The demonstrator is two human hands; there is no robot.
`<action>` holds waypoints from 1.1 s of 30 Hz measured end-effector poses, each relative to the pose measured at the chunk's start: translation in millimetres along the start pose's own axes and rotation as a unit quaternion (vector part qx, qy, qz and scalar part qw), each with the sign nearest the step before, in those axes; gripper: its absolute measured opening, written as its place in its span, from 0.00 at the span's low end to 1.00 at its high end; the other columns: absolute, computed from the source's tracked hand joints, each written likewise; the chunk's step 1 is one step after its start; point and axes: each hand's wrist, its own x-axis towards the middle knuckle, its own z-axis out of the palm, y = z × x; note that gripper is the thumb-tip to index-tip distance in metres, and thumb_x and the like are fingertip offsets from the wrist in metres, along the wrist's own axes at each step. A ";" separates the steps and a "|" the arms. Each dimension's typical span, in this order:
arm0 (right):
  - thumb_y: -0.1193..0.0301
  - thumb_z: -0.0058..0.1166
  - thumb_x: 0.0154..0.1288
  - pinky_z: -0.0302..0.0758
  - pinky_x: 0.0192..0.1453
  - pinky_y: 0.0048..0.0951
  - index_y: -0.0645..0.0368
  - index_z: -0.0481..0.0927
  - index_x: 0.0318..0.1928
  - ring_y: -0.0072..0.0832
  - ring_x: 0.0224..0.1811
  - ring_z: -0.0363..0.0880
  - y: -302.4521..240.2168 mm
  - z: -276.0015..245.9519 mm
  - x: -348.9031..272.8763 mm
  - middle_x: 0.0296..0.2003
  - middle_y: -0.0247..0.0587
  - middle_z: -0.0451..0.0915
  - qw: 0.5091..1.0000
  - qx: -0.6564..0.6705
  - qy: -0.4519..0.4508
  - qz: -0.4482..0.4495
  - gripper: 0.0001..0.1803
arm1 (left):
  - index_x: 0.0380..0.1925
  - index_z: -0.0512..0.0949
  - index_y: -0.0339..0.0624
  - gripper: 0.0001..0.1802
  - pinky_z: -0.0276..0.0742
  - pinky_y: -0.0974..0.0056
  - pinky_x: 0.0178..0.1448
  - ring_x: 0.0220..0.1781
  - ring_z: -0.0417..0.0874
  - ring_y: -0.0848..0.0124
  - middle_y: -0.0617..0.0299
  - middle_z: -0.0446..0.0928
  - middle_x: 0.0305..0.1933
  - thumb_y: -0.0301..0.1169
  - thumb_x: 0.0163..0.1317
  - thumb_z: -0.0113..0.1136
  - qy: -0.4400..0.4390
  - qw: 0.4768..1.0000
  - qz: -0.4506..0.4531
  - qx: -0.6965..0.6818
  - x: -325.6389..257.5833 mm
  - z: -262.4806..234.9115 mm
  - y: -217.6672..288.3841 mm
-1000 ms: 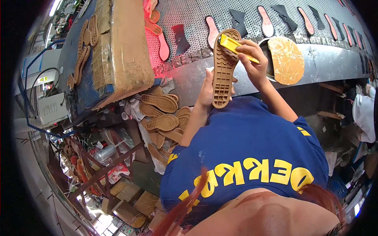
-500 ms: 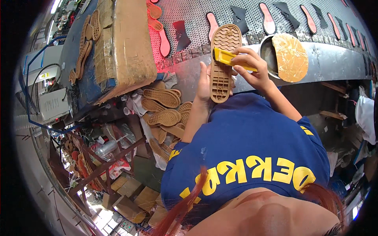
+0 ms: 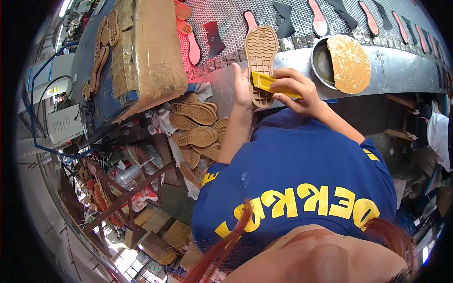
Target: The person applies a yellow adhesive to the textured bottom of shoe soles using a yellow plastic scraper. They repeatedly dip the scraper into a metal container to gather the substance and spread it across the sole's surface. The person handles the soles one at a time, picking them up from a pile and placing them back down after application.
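A tan shoe sole (image 3: pixel 261 49) stands nearly upright at the middle, its wavy and gridded side towards me. My left hand (image 3: pixel 243 89) holds it from the left edge, thumb raised beside it and the other fingers mostly hidden behind. In my right hand (image 3: pixel 302 92) is a flat yellow brush (image 3: pixel 264 82), gripped between thumb and fingers. Its dark end lies across the lower, gridded half of the sole. To the right of this hand sits a round metal pot (image 3: pixel 321 63), partly covered by a tan, smeared disc (image 3: pixel 350 65).
Pink insoles (image 3: pixel 319 21) and black cut pieces (image 3: pixel 284 21) lie on the perforated conveyor (image 3: pixel 297 14) beyond the metal ledge (image 3: pixel 387 70). A taped cardboard-covered block (image 3: pixel 158 56) rises at the left. Several more tan soles (image 3: pixel 198 137) are heaped below it.
The sole has shifted a little left and away from me, with my left hand following. My right hand has carried the brush down the sole, from its upper half towards the lower end.
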 end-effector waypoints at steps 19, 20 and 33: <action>0.72 0.63 0.57 0.76 0.53 0.37 0.59 0.79 0.40 0.42 0.47 0.79 -10.3 -12.2 5.8 0.46 0.44 0.77 0.990 0.076 -0.116 -0.008 0.11 | 0.59 0.66 0.32 0.51 0.85 0.50 0.42 0.40 0.84 0.50 0.36 0.78 0.44 0.69 0.65 0.16 -0.012 0.997 -0.077 0.011 -2.0 -2.5 12.4; 0.72 0.62 0.58 0.76 0.53 0.37 0.59 0.79 0.40 0.41 0.48 0.79 -9.3 -13.2 5.8 0.47 0.44 0.77 0.989 0.083 -0.124 -0.005 0.10 | 0.59 0.66 0.32 0.51 0.84 0.49 0.43 0.40 0.84 0.49 0.35 0.78 0.44 0.69 0.65 0.15 -0.007 0.996 -0.085 0.012 -3.1 -1.0 13.4; 0.74 0.59 0.60 0.73 0.56 0.33 0.63 0.81 0.39 0.37 0.52 0.78 3.1 -32.8 27.7 0.49 0.45 0.78 0.938 0.240 -0.247 0.040 0.07 | 0.67 0.58 0.32 0.50 0.72 0.52 0.64 0.64 0.73 0.53 0.42 0.67 0.65 0.68 0.66 0.22 -0.043 0.974 -0.207 -0.077 -4.5 -6.1 17.0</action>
